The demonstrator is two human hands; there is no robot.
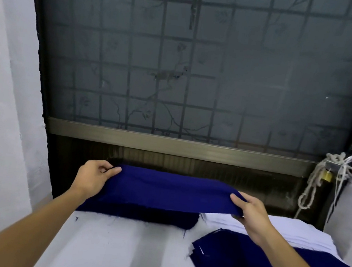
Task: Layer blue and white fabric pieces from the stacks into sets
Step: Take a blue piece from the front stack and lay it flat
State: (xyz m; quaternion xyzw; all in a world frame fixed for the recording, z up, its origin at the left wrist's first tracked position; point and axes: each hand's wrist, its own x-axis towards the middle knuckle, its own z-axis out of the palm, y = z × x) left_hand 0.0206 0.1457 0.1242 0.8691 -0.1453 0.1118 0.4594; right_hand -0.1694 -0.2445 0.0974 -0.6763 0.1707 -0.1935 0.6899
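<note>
A worker sorts cut cloth at a bench under a frosted, barred window [202,69], which fills most of the view and backs the work area.

The white-covered table [120,250] serves as the laying surface; stray threads dot it.

Centre frame: one blue fabric piece [169,191] hangs stretched btwn both hands, lifted clear of the blue stack [136,212] directly below it. Holding it by both short ends keeps it flat and taut, prob. so that it can be laid down w/o wrinkles.

The blue stack sits at the table's far edge on the L. The white stack [292,231] lies just beside it on the R, so both colours are w/in easy reach.

Nearer on the R, a layered pile [231,261] w/ blue on top shows a white sliver at its edge. This is likely where the sets are built, and the likely destination for the raised piece.

The left hand [94,175] pinches the piece's L end btwn thumb and curled fingers. The right hand [250,211] is clamped on the R end, thumb on top and fingers under.

A knotted rope [315,182] and a brass padlock [327,176] hang at the window's lower R corner, off the work area.
</note>
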